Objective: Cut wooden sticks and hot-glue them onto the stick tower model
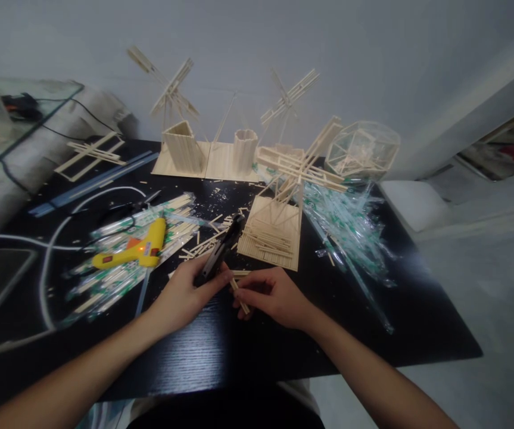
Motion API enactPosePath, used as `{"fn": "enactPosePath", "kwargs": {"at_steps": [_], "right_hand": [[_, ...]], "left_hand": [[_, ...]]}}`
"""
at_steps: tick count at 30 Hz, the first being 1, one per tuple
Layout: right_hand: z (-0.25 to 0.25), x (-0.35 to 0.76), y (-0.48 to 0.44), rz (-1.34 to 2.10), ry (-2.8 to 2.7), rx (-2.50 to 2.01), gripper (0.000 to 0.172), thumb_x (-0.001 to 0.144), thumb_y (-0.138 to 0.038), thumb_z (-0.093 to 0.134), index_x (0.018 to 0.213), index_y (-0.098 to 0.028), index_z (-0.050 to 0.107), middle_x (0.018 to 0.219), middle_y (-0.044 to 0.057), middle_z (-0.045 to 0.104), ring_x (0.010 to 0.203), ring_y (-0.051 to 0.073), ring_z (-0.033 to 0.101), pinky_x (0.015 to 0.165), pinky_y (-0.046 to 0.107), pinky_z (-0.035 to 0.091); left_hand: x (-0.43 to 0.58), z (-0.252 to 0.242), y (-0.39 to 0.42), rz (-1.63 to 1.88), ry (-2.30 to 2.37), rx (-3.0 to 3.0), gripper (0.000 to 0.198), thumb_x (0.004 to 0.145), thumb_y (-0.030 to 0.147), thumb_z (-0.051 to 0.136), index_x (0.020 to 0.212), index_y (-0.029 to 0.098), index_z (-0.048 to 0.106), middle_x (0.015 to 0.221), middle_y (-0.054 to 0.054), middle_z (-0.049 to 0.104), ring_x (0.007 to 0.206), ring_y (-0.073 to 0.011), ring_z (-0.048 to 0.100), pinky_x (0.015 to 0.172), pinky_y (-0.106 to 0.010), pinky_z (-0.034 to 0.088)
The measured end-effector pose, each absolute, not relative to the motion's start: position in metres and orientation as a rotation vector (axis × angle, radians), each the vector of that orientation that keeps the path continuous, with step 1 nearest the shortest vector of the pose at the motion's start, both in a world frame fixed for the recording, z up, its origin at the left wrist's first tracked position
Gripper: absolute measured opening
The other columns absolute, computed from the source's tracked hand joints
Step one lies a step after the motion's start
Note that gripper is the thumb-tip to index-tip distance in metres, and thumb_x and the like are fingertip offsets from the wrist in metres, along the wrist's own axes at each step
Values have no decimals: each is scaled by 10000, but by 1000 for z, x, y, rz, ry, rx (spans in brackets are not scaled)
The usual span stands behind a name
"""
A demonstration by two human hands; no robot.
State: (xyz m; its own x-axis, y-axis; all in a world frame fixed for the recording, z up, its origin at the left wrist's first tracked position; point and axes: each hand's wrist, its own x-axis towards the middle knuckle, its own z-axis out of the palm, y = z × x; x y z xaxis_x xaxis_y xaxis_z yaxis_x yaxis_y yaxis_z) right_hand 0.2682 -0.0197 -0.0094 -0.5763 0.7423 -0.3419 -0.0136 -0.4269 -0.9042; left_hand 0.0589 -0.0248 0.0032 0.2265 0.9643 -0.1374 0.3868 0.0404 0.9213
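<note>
My left hand (185, 293) is closed round the handle of a black cutting tool (221, 249), whose tip points away over the black table (239, 351). My right hand (273, 297) pinches a short wooden stick (240, 295) just beside the tool's handle. The two hands nearly touch near the table's front middle. A flat panel of glued sticks (273, 233) lies just beyond them.
A yellow glue gun (137, 252) rests on wrapped sticks at the left, its white cable looping to the left. Stick windmill models (180, 140) and a clear faceted dome (364, 149) stand at the back. Empty plastic wrappers (350, 229) litter the right.
</note>
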Motion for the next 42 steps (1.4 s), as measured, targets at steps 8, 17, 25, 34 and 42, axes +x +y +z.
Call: {"fn": "enactPosePath", "kwargs": {"at_steps": [8, 17, 25, 34, 42], "right_hand": [[-8, 270, -20, 2073, -1352, -1017, 320, 807, -443, 829, 863, -135, 761, 691, 25, 732, 603, 123, 668, 644, 255, 552], [-6, 270, -22, 2050, -1504, -970, 270, 890, -409, 744, 866, -140, 734, 732, 23, 722, 631, 119, 648, 677, 262, 534], [-8, 270, -22, 1983, -1513, -1002, 210, 879, -364, 751, 891, -154, 747, 741, 21, 740, 646, 123, 658, 690, 264, 528], [-8, 270, -22, 1899, -1548, -1043, 176, 849, -329, 760, 923, -170, 737, 794, 26, 757, 676, 139, 685, 691, 276, 536], [-10, 271, -22, 1801, -1629, -1057, 203, 841, -310, 755, 978, -162, 736, 847, 42, 751, 738, 155, 685, 719, 284, 542]], "left_hand": [[58, -1, -30, 765, 1246, 1642, 257, 948, 418, 609, 851, 183, 650, 744, 13, 662, 701, -150, 593, 677, -272, 482], [59, -9, -35, 731, 1214, 1737, 233, 993, 384, 563, 871, 190, 605, 742, 30, 627, 687, -127, 558, 659, -250, 448], [60, -6, -32, 751, 1252, 1727, 266, 990, 411, 550, 871, 179, 602, 743, 22, 592, 688, -136, 528, 660, -269, 440], [59, -9, -32, 735, 1275, 1744, 282, 994, 427, 529, 860, 184, 584, 744, 18, 574, 699, -144, 513, 659, -277, 428], [60, -9, -32, 723, 1291, 1766, 268, 985, 413, 540, 858, 181, 584, 743, 19, 571, 693, -140, 504, 651, -272, 419]]}}
